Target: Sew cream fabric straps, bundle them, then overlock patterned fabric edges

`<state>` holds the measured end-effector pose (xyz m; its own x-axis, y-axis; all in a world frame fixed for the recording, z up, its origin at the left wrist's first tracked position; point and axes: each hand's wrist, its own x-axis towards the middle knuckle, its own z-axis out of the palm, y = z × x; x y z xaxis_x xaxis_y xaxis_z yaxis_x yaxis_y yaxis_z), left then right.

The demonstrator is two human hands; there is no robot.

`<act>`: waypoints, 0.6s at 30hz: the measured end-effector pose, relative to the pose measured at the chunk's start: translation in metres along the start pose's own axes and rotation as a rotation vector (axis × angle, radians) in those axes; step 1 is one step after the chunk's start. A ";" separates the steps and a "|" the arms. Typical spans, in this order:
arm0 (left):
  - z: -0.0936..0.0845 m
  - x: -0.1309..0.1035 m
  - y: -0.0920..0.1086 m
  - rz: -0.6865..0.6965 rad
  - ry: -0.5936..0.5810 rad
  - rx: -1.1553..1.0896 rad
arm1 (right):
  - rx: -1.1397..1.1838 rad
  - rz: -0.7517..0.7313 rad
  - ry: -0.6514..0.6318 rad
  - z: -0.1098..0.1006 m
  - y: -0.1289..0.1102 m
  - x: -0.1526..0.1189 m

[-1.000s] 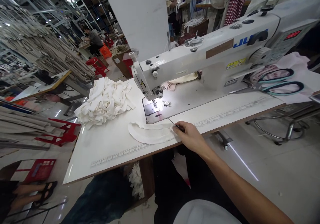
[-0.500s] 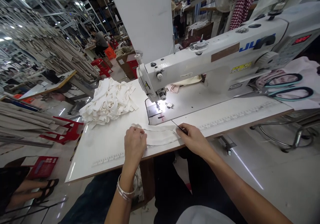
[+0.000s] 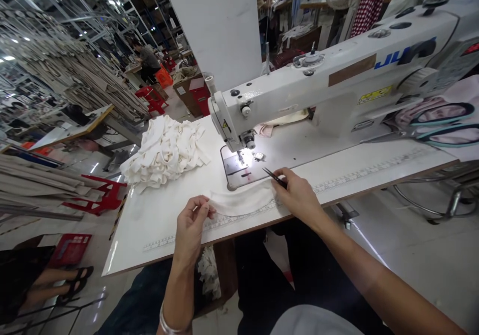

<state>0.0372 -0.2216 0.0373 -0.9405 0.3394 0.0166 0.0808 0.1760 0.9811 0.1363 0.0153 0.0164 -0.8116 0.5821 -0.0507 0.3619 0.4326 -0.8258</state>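
A curved strip of white fabric (image 3: 243,201) stretches between my hands at the table's front edge, over a printed ruler scale. My left hand (image 3: 192,220) pinches its left end between thumb and fingers. At its right end, my right hand (image 3: 297,195) grips a pair of dark pointed tweezers (image 3: 276,178) and touches the fabric. The tweezers' tips point up and left, toward the sewing machine's needle plate (image 3: 239,168). Just behind the strip stands the white sewing machine (image 3: 284,98), its needle area lit.
A heap of white fabric strips (image 3: 164,150) lies on the left of the table (image 3: 130,225). Large scissors (image 3: 441,125) rest at the right beside pink cloth (image 3: 449,98). Red stools (image 3: 99,195) and another person's feet (image 3: 77,280) are on the left.
My left hand has shifted left and down, now pinching the strip's end. My right hand has risen slightly, with the tweezers lifted and more visible. The view has shifted a little.
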 end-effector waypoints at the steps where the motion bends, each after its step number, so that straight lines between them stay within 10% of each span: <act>1: 0.002 -0.002 0.000 0.043 0.036 0.017 | 0.010 0.002 0.025 0.001 -0.004 -0.005; 9: 0.011 -0.011 -0.003 0.153 0.012 -0.018 | 0.584 -0.013 -0.654 0.036 -0.045 -0.046; 18: 0.005 -0.017 -0.001 0.181 -0.083 -0.003 | 0.783 0.111 -0.773 0.063 -0.051 -0.031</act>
<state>0.0553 -0.2228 0.0352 -0.8804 0.4400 0.1770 0.2450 0.1024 0.9641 0.1140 -0.0675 0.0248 -0.9593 -0.1143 -0.2583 0.2814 -0.3092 -0.9084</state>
